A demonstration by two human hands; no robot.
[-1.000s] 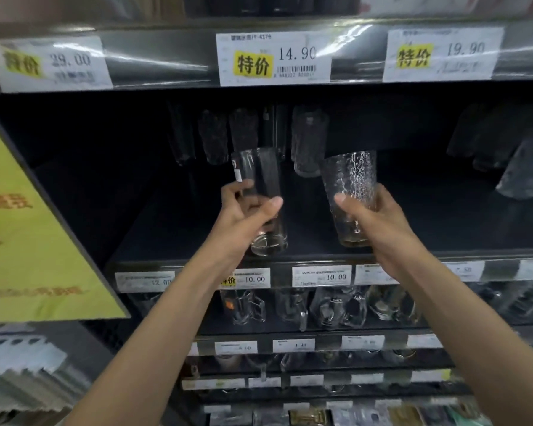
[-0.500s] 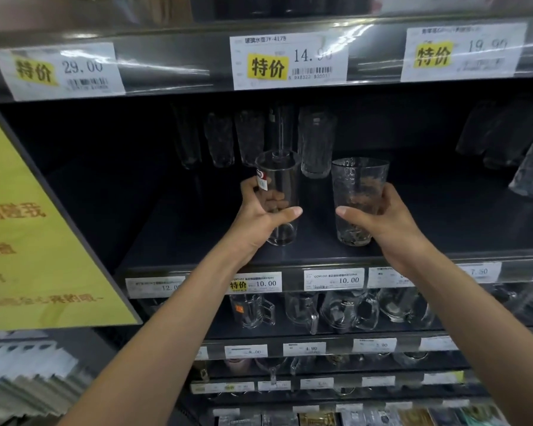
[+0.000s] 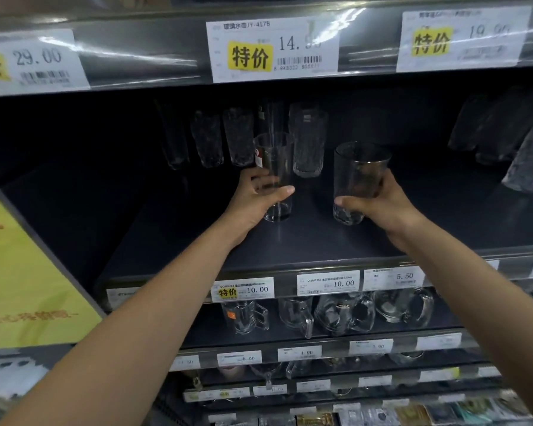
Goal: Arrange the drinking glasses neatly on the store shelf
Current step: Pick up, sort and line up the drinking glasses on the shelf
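Note:
My left hand (image 3: 257, 196) grips a tall plain clear glass (image 3: 274, 167) with a small red-and-white sticker near its rim. Its base stands on or just above the dark shelf (image 3: 305, 241). My right hand (image 3: 379, 202) grips a wider textured tumbler (image 3: 356, 173) low on its side, and that glass stands upright a hand's width to the right. Both glasses are set deep on the shelf, in front of a back row of tall glasses (image 3: 308, 139).
Several more glasses stand at the back left (image 3: 208, 138), and others lean at the far right (image 3: 526, 158). Price tags line the upper shelf edge (image 3: 273, 49). Glass mugs (image 3: 342, 313) fill the shelf below. A yellow sign (image 3: 19, 272) hangs at left.
Both hands have pushed their glasses further in and down onto the shelf. The textured tumbler has gone from tilted to upright. The camera has moved closer.

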